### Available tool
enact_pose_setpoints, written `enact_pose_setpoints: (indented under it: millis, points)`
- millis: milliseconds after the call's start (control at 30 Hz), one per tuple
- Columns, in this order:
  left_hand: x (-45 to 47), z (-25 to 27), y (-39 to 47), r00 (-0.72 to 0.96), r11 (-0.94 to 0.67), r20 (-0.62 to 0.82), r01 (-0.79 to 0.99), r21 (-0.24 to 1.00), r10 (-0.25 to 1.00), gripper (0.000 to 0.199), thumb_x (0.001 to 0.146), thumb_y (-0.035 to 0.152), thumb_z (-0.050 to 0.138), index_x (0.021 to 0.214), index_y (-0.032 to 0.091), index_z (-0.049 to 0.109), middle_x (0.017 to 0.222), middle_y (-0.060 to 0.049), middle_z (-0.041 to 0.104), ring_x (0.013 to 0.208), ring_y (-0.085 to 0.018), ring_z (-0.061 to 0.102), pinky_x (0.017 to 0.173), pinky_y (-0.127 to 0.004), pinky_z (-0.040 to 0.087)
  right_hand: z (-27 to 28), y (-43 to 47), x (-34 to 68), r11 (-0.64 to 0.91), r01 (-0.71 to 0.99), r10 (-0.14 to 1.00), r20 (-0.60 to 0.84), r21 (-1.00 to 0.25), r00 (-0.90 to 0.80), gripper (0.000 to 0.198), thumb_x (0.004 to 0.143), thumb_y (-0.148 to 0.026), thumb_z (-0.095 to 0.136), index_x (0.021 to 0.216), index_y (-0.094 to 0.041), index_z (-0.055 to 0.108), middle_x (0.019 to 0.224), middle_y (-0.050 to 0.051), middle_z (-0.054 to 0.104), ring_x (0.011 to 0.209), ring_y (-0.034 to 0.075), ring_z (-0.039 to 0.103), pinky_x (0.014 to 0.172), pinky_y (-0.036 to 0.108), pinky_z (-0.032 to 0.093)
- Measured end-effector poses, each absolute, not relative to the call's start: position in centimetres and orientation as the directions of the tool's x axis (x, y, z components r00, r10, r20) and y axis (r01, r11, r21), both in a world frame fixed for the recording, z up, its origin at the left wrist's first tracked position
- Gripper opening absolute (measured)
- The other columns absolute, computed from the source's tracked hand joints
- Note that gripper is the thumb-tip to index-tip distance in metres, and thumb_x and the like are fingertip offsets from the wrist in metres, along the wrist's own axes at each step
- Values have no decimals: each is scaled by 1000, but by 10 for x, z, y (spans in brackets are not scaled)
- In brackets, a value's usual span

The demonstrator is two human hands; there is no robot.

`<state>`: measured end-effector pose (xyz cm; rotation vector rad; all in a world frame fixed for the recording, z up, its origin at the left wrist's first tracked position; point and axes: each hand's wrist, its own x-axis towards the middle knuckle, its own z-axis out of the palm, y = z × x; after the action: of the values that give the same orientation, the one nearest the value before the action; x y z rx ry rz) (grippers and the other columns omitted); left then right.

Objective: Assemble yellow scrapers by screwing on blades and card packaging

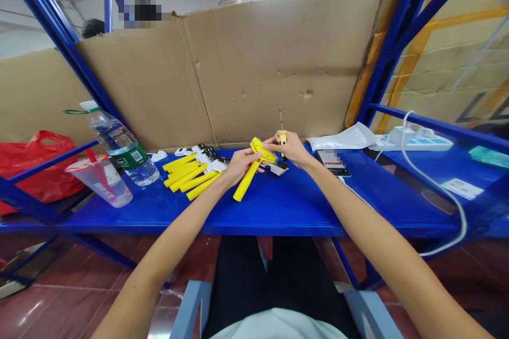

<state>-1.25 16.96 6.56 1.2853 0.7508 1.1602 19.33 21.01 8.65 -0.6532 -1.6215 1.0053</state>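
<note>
My left hand (239, 166) is closed around a yellow-handled scraper (247, 180), just above the blue table. The handle slants down toward me and the head lies between my two hands. My right hand (295, 149) grips a screwdriver (282, 136) with a yellow and black handle, its metal shaft pointing straight up. The fingertips of that hand also touch the scraper's head. A flat grey and black piece (277, 168) shows just below the head; I cannot tell whether it is attached. Left of my left hand, several similar yellow scrapers (186, 177) lie side by side.
A water bottle (129, 156) leans at the left beside a plastic cup (104, 183) and a red bag (40, 164). On the right are a phone-like slab (333, 162), a white pouch (342, 137), a power strip (421, 141) and a white cable (449, 201). Cardboard (278, 69) walls the back.
</note>
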Motion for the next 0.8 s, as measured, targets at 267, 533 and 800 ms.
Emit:
enact_pose_setpoints:
  millis: [267,533,800]
  points:
    - [-15,62,172,329,-75,145,-214,974,933,28,94,24,86,117,8,79,118,-21,83,91,-26,84,73,-32,70,87,211,195,459,-60,836,454,-886,-308,75,57,-67,101,74,-26,40,92,10,83,64,17,58,58,34,46]
    - [-15,62,171,317,-71,140,-220,973,938,30,94,22,86,119,8,78,116,-21,83,91,-27,85,73,-33,70,86,211,195,472,-17,832,451,-882,-324,73,57,-67,100,75,-26,42,88,10,83,65,17,57,56,32,44]
    - [-15,64,171,313,-121,191,-232,965,930,26,92,22,85,112,7,78,113,-20,84,85,-25,83,68,-30,68,85,212,195,474,-55,833,468,-879,-297,73,61,-66,100,75,-26,41,90,10,83,69,19,63,56,32,48]
